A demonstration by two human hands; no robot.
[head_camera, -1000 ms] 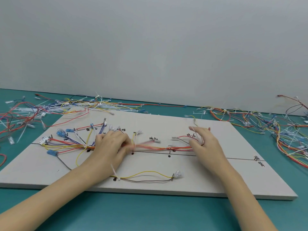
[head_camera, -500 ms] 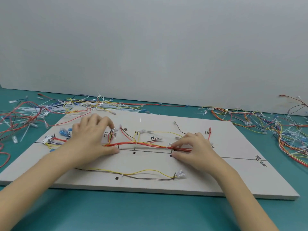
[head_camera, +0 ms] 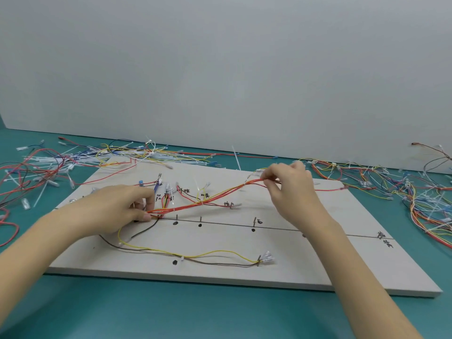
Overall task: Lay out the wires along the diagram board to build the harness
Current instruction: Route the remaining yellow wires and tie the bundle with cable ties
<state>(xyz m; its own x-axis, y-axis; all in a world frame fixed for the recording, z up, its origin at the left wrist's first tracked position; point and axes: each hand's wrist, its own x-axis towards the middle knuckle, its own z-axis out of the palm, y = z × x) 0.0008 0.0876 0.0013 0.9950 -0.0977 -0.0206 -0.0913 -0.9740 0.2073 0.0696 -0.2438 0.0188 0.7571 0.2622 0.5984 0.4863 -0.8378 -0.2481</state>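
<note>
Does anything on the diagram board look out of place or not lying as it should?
Yes. The red and orange wire bundle is off the drawn black line on the pale diagram board: the left hand pins one end at the line while the right hand pinches the other end toward the far edge, so it runs slanted.

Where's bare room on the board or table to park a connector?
Free: the board's right near corner, below the drawn line, and the table strip in front of the board. Crowded: the loose wire piles at far left and far right, and the board's middle, where both hands stretch the red-orange bundle.
</note>
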